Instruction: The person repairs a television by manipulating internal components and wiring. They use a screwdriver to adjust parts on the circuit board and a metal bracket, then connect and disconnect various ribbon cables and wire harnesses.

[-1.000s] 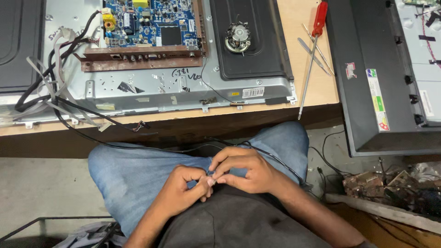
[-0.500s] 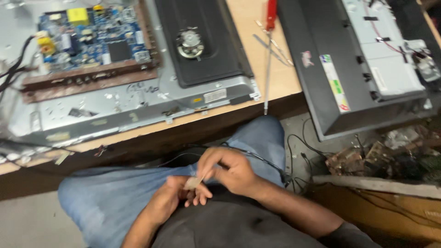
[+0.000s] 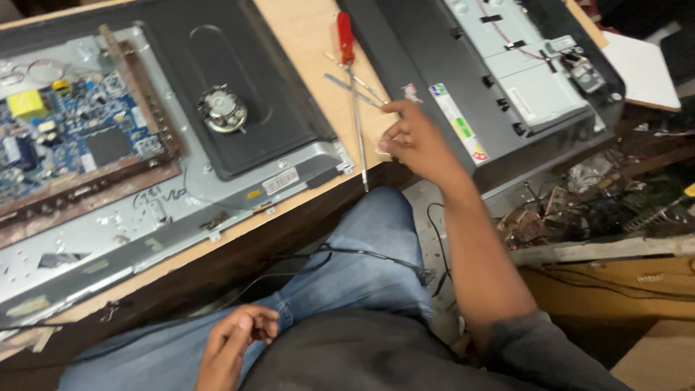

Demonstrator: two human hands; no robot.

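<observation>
My right hand (image 3: 418, 142) reaches up to the front edge of the wooden table (image 3: 304, 32), index finger stretched toward the tips of metal tweezers (image 3: 355, 85). A red-handled screwdriver (image 3: 350, 69) lies just left of that hand, its long shaft pointing at me. Something small and pale shows under the thumb; I cannot make out what it is. My left hand (image 3: 233, 345) rests on my lap in blue jeans, fingers curled around a thin black wire (image 3: 340, 252) that runs across my thigh.
An opened flat-screen back panel (image 3: 181, 210) lies on the table with a blue circuit board (image 3: 69, 137) and a round speaker (image 3: 222, 110). A second dark screen unit (image 3: 507, 87) leans at the right. Tangled wires and scrap parts (image 3: 594, 195) fill the floor at the right.
My right hand has left my lap and gone up to the table edge by the tweezers. The left hand stays on my lap. The view has swung to the right.
</observation>
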